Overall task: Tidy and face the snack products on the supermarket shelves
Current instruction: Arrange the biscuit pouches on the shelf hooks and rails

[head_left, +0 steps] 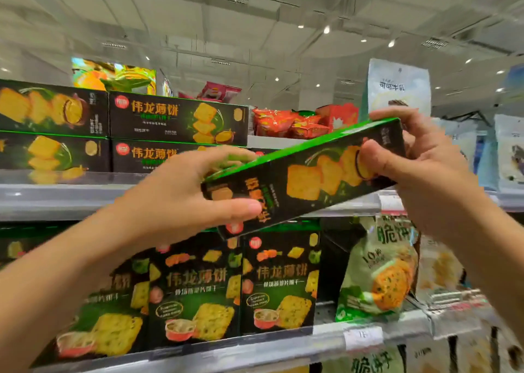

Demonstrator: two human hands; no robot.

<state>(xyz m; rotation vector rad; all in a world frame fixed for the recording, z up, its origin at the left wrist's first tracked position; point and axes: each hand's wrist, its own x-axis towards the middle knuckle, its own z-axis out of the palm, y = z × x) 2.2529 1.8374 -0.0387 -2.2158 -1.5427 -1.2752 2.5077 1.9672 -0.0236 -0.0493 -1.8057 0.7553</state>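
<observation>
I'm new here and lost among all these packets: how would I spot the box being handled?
Find the top shelf with stacked black-and-green cracker boxes. In front of it, the left hand and right hand hold one matching box. Unlike its neighbours, it is in mid-air, tilted, print upside down.

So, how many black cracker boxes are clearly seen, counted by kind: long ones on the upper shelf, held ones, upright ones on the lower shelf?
Long boxes stacked on the upper shelf: 4
Long box held by the left hand and right hand: 1
Upright boxes on the lower shelf: 3
Total: 8; more may be hidden.
</observation>
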